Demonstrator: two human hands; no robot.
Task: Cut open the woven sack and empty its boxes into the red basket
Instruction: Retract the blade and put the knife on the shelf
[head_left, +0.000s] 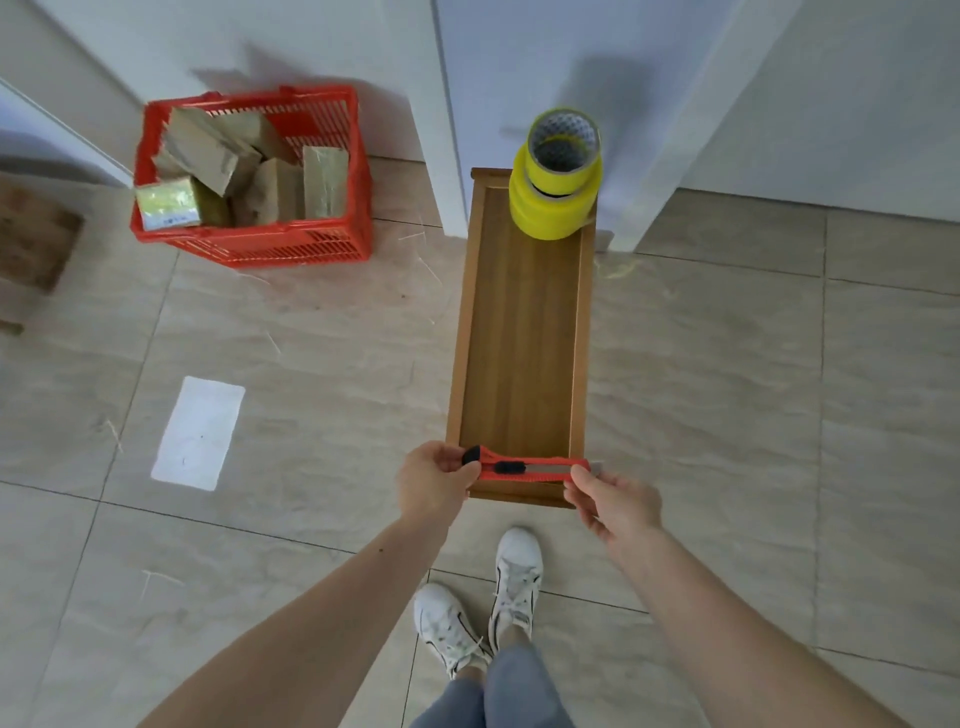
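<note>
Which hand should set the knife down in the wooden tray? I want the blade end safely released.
Probably the left hand: it grips the utility knife by its handle end above the wooden tray, while the right hand pinches the blade end.

My arms are bare from the elbow down, no sleeves, no watch, no rings that I can see. My left hand (434, 480) and right hand (615, 501) wear no gloves. There is a small dark mole on my left forearm. I have on light blue jeans (498, 696) and white lace-up sneakers (514, 577) with thin dark lines along the sides and some scuff marks.
</note>
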